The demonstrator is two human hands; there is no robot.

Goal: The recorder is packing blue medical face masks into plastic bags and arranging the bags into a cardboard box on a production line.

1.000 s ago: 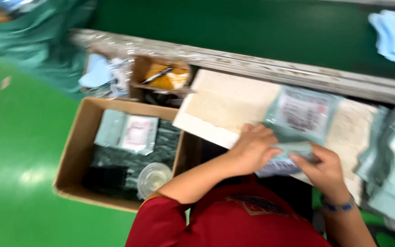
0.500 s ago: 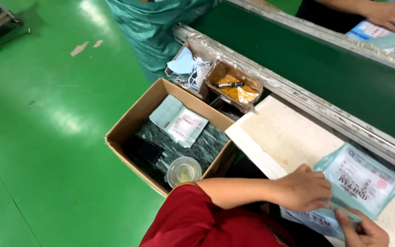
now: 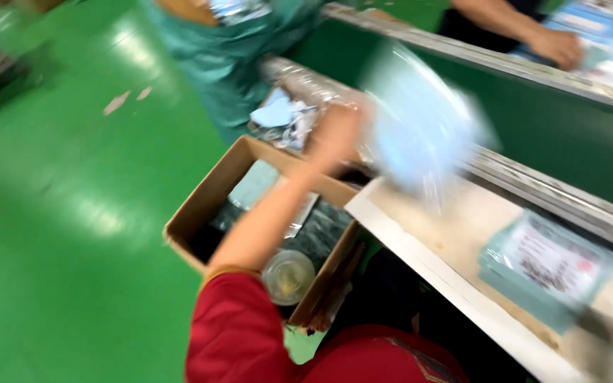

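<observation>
From my feed, the floor (image 3: pixel 58 213) reads as glossy green paint throwing back the lights, while the open box (image 3: pixel 200 213) beside it is matt brown cardboard. The packet (image 3: pixel 420 120) in my left hand (image 3: pixel 338 135) looks like thin, shiny clear plastic over pale blue, though it is blurred. On the pale, matt surface (image 3: pixel 434 241), toward its right edge, a flat pouch (image 3: pixel 548 266) shows the same glossy film.
</observation>
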